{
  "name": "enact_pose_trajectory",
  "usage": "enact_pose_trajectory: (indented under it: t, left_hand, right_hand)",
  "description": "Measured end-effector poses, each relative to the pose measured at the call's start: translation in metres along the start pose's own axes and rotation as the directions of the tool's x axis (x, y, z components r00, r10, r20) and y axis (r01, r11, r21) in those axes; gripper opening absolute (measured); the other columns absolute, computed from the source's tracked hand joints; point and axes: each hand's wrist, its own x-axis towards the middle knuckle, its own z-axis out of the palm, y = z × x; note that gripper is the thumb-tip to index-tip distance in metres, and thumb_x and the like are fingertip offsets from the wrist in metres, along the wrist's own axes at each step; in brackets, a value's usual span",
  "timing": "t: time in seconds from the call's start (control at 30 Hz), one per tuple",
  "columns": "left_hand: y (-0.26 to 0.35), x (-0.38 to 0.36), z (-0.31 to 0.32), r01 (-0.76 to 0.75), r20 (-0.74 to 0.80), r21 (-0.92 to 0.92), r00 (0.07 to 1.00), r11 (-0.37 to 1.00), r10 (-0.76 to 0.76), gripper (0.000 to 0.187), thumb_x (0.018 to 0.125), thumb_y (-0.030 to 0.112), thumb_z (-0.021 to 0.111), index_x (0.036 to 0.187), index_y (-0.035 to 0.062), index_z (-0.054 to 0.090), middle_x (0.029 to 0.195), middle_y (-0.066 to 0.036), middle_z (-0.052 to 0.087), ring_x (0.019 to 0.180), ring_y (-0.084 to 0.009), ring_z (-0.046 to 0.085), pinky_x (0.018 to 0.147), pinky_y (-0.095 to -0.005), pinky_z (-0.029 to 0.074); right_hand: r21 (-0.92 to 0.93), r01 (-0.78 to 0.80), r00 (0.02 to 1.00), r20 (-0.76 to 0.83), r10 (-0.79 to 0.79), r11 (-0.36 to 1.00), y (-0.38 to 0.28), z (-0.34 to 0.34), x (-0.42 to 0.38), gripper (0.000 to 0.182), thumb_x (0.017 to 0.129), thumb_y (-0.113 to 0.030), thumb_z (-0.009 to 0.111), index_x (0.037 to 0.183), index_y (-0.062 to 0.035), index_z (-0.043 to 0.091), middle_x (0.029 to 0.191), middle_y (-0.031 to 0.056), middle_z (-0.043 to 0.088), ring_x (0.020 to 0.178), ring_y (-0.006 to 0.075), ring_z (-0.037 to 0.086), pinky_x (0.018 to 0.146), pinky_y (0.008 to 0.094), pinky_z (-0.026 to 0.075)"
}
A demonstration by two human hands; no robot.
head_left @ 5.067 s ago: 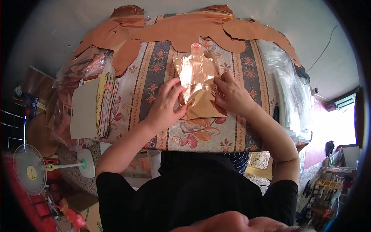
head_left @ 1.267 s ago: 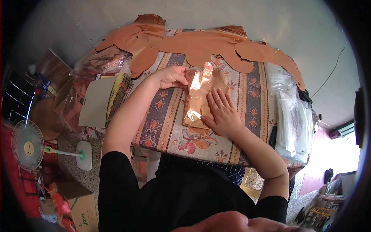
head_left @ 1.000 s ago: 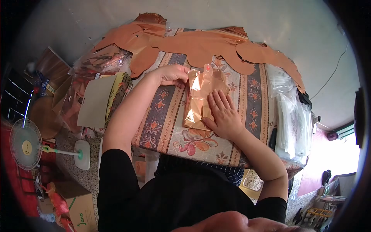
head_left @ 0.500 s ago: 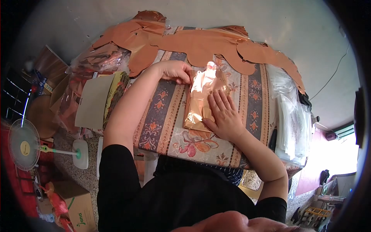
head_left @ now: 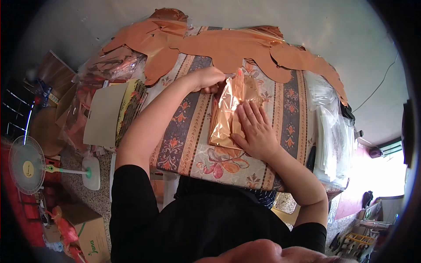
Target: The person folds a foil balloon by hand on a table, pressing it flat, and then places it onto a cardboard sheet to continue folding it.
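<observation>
A stack of shiny copper-coloured foil sheets (head_left: 226,114) lies on the patterned tablecloth in front of me, its top layer creased and reflecting light. My right hand (head_left: 256,129) rests flat on the stack's right side, fingers extended and a little apart. At the upper left corner, my left hand (head_left: 209,80) is closed, with thumb and forefinger pinching the edge of the top foil sheet. Its other fingers curl under and are partly hidden.
Large copper-coloured cut-out shapes (head_left: 219,46) spread along the table's far side. Clear plastic sleeves (head_left: 329,136) are piled at the right edge. To the left are a grey-backed pad (head_left: 103,116), bagged material and a standing fan (head_left: 27,166). Below it is a cardboard box (head_left: 92,236).
My left hand has moved slightly right and up along the foil's upper corner, and the top sheet's upper part looks bent inward. My right hand has stayed flat in place.
</observation>
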Motion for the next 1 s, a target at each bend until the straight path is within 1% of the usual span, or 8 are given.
enact_pose_trajectory:
  t: [0.2, 0.3, 0.37, 0.43, 0.63, 0.83, 0.9, 1.0]
  left_hand:
    - [0.014, -0.015, 0.016, 0.056, -0.104, 0.067, 0.993, 0.996, -0.049, 0.018, 0.091, 0.014, 0.05, 0.088, 0.0031, 0.065, 0.068, -0.002, 0.06, 0.051, -0.0066, 0.049, 0.039, -0.021, 0.032]
    - [0.006, -0.013, 0.008, -0.013, 0.011, 0.02, 1.0, 1.0, 0.013, 0.014, 0.089, 0.008, 0.049, 0.092, 0.0038, 0.063, 0.073, -0.002, 0.061, 0.052, -0.0048, 0.047, 0.039, -0.0193, 0.03]
    - [0.005, -0.013, -0.003, 0.014, 0.164, -0.22, 0.986, 0.975, 0.023, 0.013, 0.087, 0.004, 0.051, 0.094, 0.0042, 0.061, 0.075, -0.002, 0.061, 0.053, -0.0036, 0.045, 0.04, -0.0173, 0.029]
    - [0.007, -0.018, -0.009, 0.033, 0.222, -0.255, 0.975, 0.966, 0.025, 0.012, 0.085, 0.002, 0.053, 0.093, 0.0045, 0.062, 0.075, -0.001, 0.06, 0.054, -0.0029, 0.042, 0.041, -0.0165, 0.028]
    - [0.002, -0.015, -0.009, -0.034, 0.206, -0.068, 0.977, 0.997, 0.048, 0.01, 0.08, -0.003, 0.057, 0.086, 0.0042, 0.062, 0.069, 0.002, 0.054, 0.055, -0.0022, 0.043, 0.042, -0.0181, 0.027]
    - [0.005, -0.009, -0.002, -0.055, 0.213, 0.046, 0.976, 0.997, 0.044, 0.017, 0.085, 0.005, 0.054, 0.097, 0.0039, 0.066, 0.06, 0.005, 0.047, 0.046, -0.0036, 0.038, 0.042, -0.0215, 0.028]
    - [0.007, -0.008, 0.004, -0.025, 0.105, 0.126, 0.994, 0.992, 0.012, 0.023, 0.089, 0.01, 0.05, 0.103, 0.0054, 0.067, 0.055, 0.005, 0.044, 0.042, -0.0051, 0.035, 0.04, -0.0244, 0.027]
    - [0.003, -0.004, 0.007, 0.001, 0.056, 0.041, 0.998, 0.999, -0.004, 0.02, 0.091, 0.014, 0.049, 0.095, 0.0072, 0.067, 0.053, 0.004, 0.045, 0.042, -0.0062, 0.037, 0.039, -0.025, 0.027]
  right_hand:
    - [0.01, 0.007, 1.0, -0.016, -0.007, 1.0, 0.0, -0.001, 0.0, 0.078, 0.093, -0.051, 0.05, 0.147, 0.0031, 0.032, 0.152, 0.0239, 0.033, 0.143, 0.0378, 0.027, 0.118, 0.0477, 0.016]
    - [0.005, 0.004, 1.0, -0.013, -0.004, 1.0, 0.0, -0.001, 0.0, 0.078, 0.093, -0.05, 0.05, 0.147, 0.0033, 0.032, 0.152, 0.0242, 0.032, 0.143, 0.0378, 0.027, 0.118, 0.0478, 0.016]
    - [0.005, 0.004, 1.0, -0.015, -0.004, 1.0, 0.0, -0.001, 0.0, 0.078, 0.093, -0.05, 0.05, 0.146, 0.0036, 0.032, 0.152, 0.0242, 0.032, 0.143, 0.0378, 0.027, 0.118, 0.0477, 0.016]
    - [0.006, 0.008, 1.0, -0.015, -0.007, 1.0, 0.0, -0.001, 0.0, 0.078, 0.093, -0.05, 0.05, 0.146, 0.0038, 0.032, 0.152, 0.0242, 0.032, 0.143, 0.0378, 0.027, 0.118, 0.0477, 0.016]
    - [0.0, 0.005, 1.0, -0.004, -0.005, 1.0, -0.001, -0.003, 0.001, 0.078, 0.093, -0.05, 0.05, 0.147, 0.0035, 0.032, 0.152, 0.0235, 0.032, 0.143, 0.0377, 0.027, 0.118, 0.0474, 0.016]
    - [0.01, 0.006, 1.0, -0.012, -0.005, 1.0, -0.001, -0.003, 0.001, 0.078, 0.092, -0.049, 0.051, 0.146, 0.0036, 0.032, 0.151, 0.0231, 0.034, 0.143, 0.0379, 0.027, 0.118, 0.0476, 0.016]
    - [-0.002, 0.004, 1.0, -0.002, -0.004, 1.0, -0.001, -0.003, 0.001, 0.078, 0.092, -0.05, 0.05, 0.146, 0.0038, 0.032, 0.151, 0.0232, 0.033, 0.144, 0.0379, 0.026, 0.118, 0.0478, 0.016]
    - [0.008, 0.008, 1.0, -0.014, -0.008, 1.0, -0.001, -0.002, 0.001, 0.078, 0.092, -0.05, 0.051, 0.146, 0.0039, 0.033, 0.152, 0.0232, 0.033, 0.144, 0.0379, 0.026, 0.118, 0.0479, 0.016]
